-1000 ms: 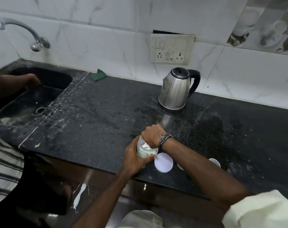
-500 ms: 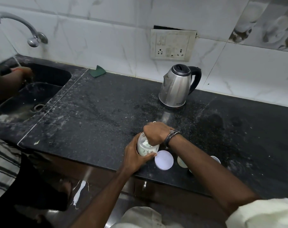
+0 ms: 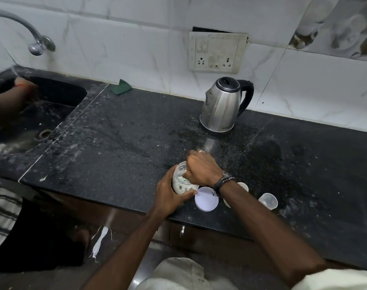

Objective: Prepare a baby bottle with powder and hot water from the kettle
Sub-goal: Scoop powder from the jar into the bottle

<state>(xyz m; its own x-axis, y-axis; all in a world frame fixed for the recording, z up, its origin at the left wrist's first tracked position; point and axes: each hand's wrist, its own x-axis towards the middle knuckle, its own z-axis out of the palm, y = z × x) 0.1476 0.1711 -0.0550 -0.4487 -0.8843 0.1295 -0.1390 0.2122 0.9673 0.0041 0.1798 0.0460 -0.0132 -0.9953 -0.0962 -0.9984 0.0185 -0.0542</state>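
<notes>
Black speckled stone is carrying everything here, and the clear powder jar [image 3: 183, 181] is standing close to the front edge of this surface [image 3: 124, 132], which is where I judge the main risk is lying. The left hand [image 3: 170, 194] is wrapping its fingers around the jar's side, grasping it firmly. The right hand [image 3: 201, 169] is sitting over the jar's mouth with its fingers curled down inside; they are probably pinching a scoop, but I cannot tell, since the knuckles are hiding whatever is in there.

If the right hand is pulling out too sharply, powder is likely to be spilling over the rim onto stone that is already looking dusted and wet. The jar's white lid [image 3: 206, 199] is lying flat just beside the jar, partly under the right wrist, so a sweep of the forearm could be knocking it off the edge. Two small translucent pieces [image 3: 268, 200], likely bottle parts, are lying near the lid and facing the same hazard.

The steel kettle [image 3: 223, 106] is standing well apart at the back, below a wall socket [image 3: 217, 51], its black handle turned to the right. White marbled tiles are covering the wall. At the left, a sink [image 3: 52, 114] with a curved tap [image 3: 35, 43] is being used by another person's arm [image 3: 8, 101], and a green cloth [image 3: 121, 87] is lying against the wall.
</notes>
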